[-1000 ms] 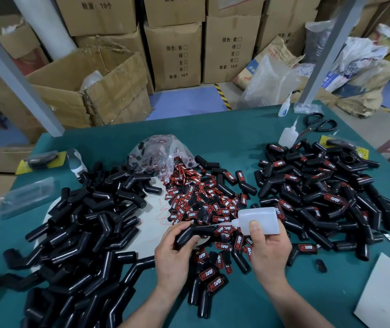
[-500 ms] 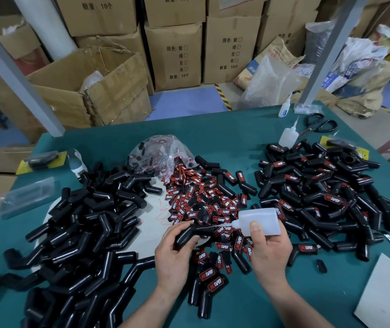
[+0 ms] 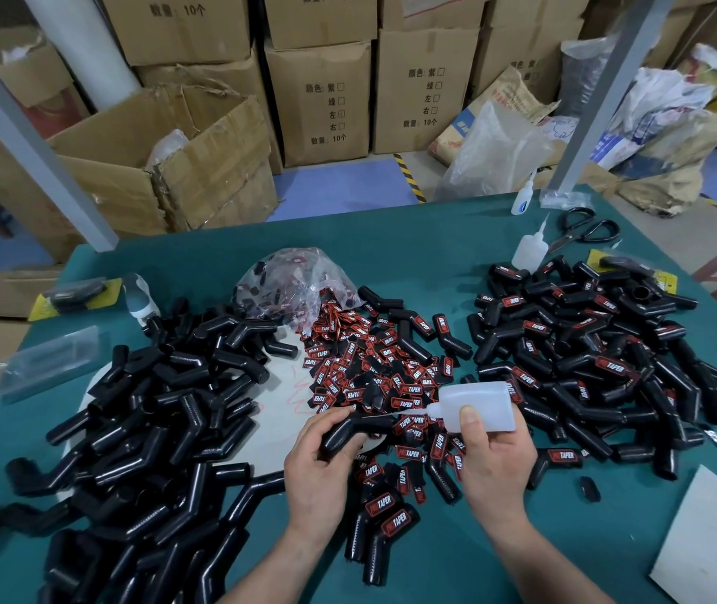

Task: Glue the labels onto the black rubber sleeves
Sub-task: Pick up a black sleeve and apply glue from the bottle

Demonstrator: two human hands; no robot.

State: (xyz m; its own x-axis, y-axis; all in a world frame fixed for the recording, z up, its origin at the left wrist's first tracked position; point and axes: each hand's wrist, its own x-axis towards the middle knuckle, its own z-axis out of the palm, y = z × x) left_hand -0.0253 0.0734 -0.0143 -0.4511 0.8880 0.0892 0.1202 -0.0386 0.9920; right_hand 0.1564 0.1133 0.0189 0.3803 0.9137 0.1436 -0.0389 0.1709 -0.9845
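Learner: Glue comes first, right? Where is the sleeve?

Teacher: Yes. The left hand [image 3: 317, 468] grips one black rubber sleeve [image 3: 359, 428] near the middle of the green table [image 3: 413, 255]. Its fingers curl round the bent end. The right hand [image 3: 494, 464] holds the glue bottle [image 3: 476, 405] on its side, with the thumb on top and the fingers wrapped under it.

Learner: Where does the tip go?

Teacher: The thin nozzle [image 3: 409, 412] points left and lies over the top of the sleeve. I cannot tell if it touches. I think this is the gluing step, and this sleeve has no label yet.

Learner: How do I do it well?

Teacher: Squeeze softly. Put one small thin line on the side that faces up, just where the label will sit. Too much glue could run out at the edges and stick to your fingers. Hold the sleeve steady so the wet spot faces up.

Learner: Then what?

Teacher: Pick one label from the red and black label pile [image 3: 370, 368], just beyond the hands. Lay it straight and press it flat.

Learner: And the other sleeves?

Teacher: The bare sleeves [image 3: 152, 420] lie in a heap on the left. The labelled sleeves [image 3: 587, 368] lie in a heap on the right. I would put the finished one there, label up, so it does not stick to the others.
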